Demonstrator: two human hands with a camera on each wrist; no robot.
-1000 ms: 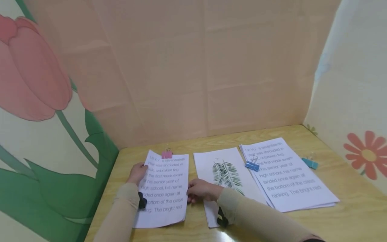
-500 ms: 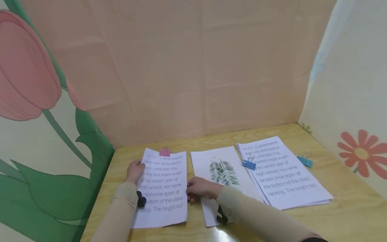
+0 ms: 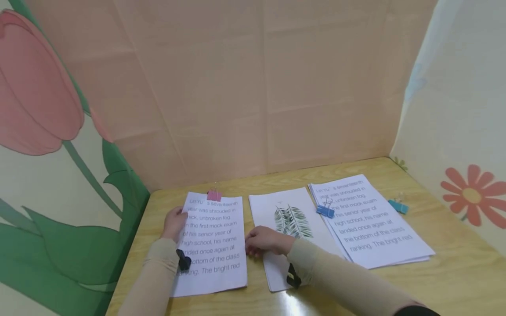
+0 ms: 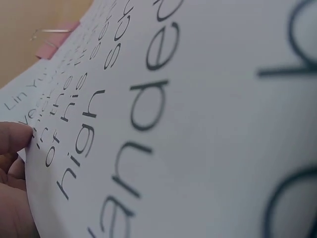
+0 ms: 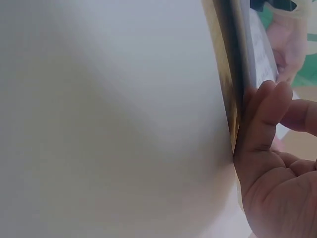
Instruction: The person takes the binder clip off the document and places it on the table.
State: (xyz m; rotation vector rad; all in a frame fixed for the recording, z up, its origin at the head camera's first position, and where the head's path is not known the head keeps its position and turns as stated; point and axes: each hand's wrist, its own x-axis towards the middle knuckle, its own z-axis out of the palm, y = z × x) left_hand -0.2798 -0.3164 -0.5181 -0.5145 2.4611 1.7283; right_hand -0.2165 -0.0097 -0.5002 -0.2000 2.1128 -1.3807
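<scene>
A stack of printed paper [image 3: 213, 259] lies at the left of the table, a pink binder clip [image 3: 215, 195] at its top edge. My left hand [image 3: 174, 224] pinches the stack's left edge; in the left wrist view its thumb [image 4: 15, 138] lies against the edge and the sheet bows upward. At the opposite edge, my right hand [image 3: 270, 240] holds the paper between thumb and bent fingers [image 5: 262, 119]. The right forearm passes over a second stack with a leaf picture [image 3: 292, 221]. The fingers under the paper are partly hidden.
To the right lies a third printed stack [image 3: 375, 224]. A blue binder clip [image 3: 325, 211] rests on its left side, and a teal binder clip [image 3: 398, 206] is beyond its right edge. A cloth-covered wall [image 3: 261, 109] rises behind the table [image 3: 446, 281].
The head view has shifted slightly. Both hands stay at the sides of the left stack, whose top edge now lies flatter and straighter beside the pink binder clip.
</scene>
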